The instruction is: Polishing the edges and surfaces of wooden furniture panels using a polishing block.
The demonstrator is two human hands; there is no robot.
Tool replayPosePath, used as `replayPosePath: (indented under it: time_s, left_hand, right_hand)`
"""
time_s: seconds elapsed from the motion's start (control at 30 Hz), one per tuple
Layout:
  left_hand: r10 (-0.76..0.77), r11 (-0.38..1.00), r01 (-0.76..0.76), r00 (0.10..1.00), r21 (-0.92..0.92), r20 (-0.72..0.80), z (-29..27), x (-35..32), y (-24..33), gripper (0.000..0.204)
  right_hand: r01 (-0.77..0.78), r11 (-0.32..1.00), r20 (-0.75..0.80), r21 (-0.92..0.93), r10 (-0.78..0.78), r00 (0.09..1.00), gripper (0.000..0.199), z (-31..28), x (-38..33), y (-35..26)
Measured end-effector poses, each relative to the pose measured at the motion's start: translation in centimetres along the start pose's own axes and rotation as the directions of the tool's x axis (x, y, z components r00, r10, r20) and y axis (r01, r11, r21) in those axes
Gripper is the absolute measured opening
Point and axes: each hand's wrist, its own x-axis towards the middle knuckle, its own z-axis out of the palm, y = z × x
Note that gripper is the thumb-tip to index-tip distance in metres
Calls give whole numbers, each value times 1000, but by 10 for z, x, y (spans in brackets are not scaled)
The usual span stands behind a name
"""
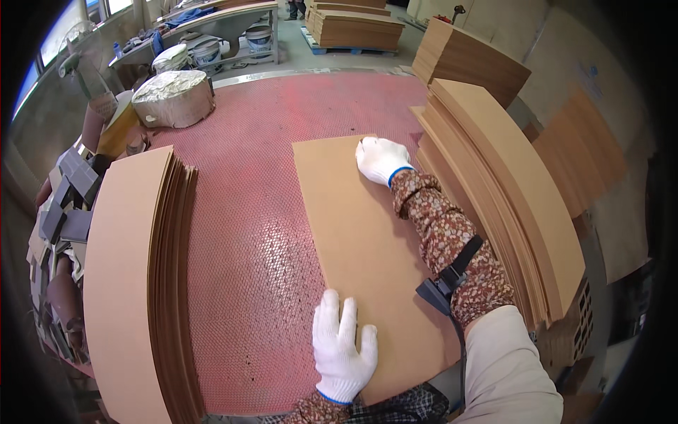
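A long tan board lies on the red textured mat, its far end at mid-view and its near end close to my body. Over its near left edge rests my left hand, in a white knit glove with the fingers spread. My right hand, gloved the same way, is closed at the board's far right corner. Its curled fingertips are turned away, so whatever they hold, if anything, is hidden. A black strap with a small dark device circles my right forearm over the patterned sleeve.
Stacks of similar boards stand on the left and right. Grey offcuts are heaped at far left. Beyond the red mat are a foil-topped round container, a workbench with buckets and a loaded blue pallet.
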Motion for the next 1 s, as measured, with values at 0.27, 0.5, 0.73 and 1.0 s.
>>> replayPosePath:
  time_s: [0.27, 0.5, 0.73, 1.0]
  left_hand:
    - [23, 999, -23, 1000, -26, 19, -9, 8, 4, 57]
    - [84, 996, -84, 995, -13, -48, 1, 5, 3, 59]
    - [-4, 999, 1, 999, -47, -53, 4, -3, 0, 53]
    - [-10, 1000, 11, 998, 7, -60, 5, -2, -2, 48]
  right_hand:
    - [45, 998, 127, -45, -39, 991, 45, -27, 52, -13]
    - [-91, 996, -12, 13, 91, 996, 46, -10, 54, -13]
    - [102, 985, -72, -141, -113, 991, 36, -6, -60, -5]
    - [-30, 999, -110, -23, 28, 994, 33, 12, -224, 11]
